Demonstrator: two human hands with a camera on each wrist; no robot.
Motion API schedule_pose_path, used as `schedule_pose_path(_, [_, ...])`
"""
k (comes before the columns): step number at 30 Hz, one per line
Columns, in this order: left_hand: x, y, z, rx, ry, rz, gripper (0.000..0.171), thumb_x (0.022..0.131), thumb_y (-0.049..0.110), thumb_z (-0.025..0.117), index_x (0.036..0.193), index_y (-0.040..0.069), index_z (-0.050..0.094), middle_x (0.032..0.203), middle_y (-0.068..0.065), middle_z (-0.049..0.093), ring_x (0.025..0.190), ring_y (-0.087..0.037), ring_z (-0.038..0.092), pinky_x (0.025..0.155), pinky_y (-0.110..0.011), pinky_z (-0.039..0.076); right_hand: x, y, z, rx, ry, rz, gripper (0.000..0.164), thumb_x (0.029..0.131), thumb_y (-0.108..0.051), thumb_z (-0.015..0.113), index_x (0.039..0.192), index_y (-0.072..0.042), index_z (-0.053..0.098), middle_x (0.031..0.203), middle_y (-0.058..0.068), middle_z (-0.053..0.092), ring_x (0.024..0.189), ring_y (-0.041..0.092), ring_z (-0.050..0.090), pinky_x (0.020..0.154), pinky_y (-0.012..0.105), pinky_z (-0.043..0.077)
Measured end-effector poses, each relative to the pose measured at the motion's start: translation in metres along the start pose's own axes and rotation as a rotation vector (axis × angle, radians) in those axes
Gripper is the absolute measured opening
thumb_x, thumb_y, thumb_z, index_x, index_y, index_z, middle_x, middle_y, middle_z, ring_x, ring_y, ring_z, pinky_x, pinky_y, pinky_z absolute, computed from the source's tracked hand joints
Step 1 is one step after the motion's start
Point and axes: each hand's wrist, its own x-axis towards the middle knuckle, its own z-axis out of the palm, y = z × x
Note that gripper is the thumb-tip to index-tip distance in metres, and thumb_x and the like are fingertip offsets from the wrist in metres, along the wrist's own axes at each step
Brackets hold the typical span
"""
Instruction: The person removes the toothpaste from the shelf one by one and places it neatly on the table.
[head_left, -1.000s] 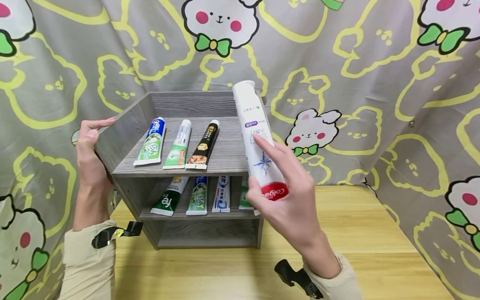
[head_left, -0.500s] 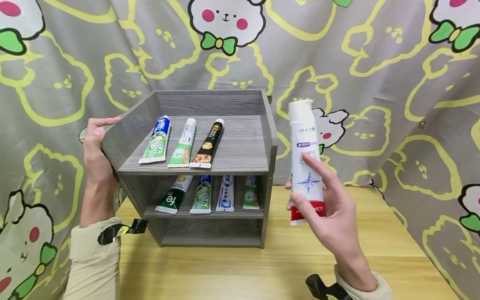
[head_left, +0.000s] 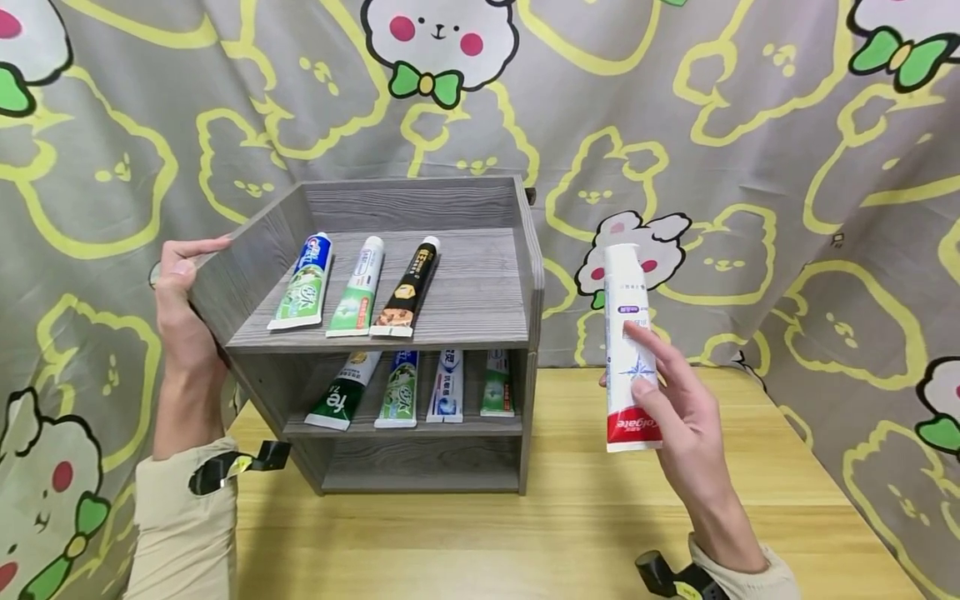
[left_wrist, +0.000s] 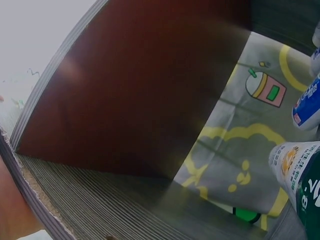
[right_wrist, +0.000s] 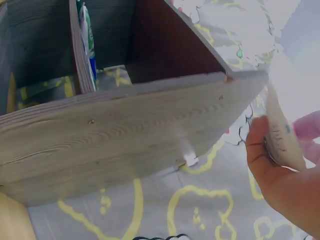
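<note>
Creased beige sleeves carry black wrist straps with small yellow patches.

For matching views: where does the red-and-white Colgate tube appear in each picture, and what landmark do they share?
Head: right of centre, apart from the grey shelf unit, cap end up; the Colgate tube is in the right hand.
Left wrist: not in it.
Right wrist: near the right edge, narrow side showing, between fingers and thumb.
Shared landmark: the grey shelf unit, in all three views.

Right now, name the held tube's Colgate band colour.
The band is red, clearest in the head view.
</note>
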Motion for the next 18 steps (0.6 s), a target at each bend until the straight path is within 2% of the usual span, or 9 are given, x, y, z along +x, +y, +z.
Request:
schedule_pose_path(5, [-0.001,0.000,-0.001,-0.026,-0.004,-0.015,0.039,0.092,0.016,0.039,0.111,-0.005,0.066,0.102,-0.016,0.064,0.076,-0.020,0.057,0.067,-0.026,0.045,-0.001,0.010,-0.011,-0.040,0.011,0.028,0.057,0.101,0.010,0.047,0.156,-0.005,0.040,0.153,0.020,0.037,0.105,0.025,0.070,0.067,0.033,0.061])
schedule_pose_path(12, [-0.002,0.004,-0.006,-0.007,0.009,-0.011,0.039,0.091,0.016,0.040,0.111,-0.005,0.066,0.102,-0.015,0.064,0.079,-0.022,0.056,0.069,-0.026,0.044,0.004,0.028,-0.020,-0.107,0.050,0.113,0.065,0.097,0.010,0.059,0.156,-0.010,0.041,0.155,0.017,0.039,0.113,0.023,0.065,0.076,0.032,0.060])
schedule_pose_path(18, [0.000,0.002,-0.003,0.001,-0.012,-0.006,0.039,0.092,0.017,0.041,0.111,-0.005,0.067,0.099,-0.015,0.063,0.079,-0.022,0.056,0.069,-0.027,0.043,0.007,0.045,-0.027,-0.126,0.056,0.156,0.066,0.096,0.008,0.063,0.155,-0.012,0.043,0.154,0.017,0.040,0.113,0.021,0.065,0.077,0.032,0.060])
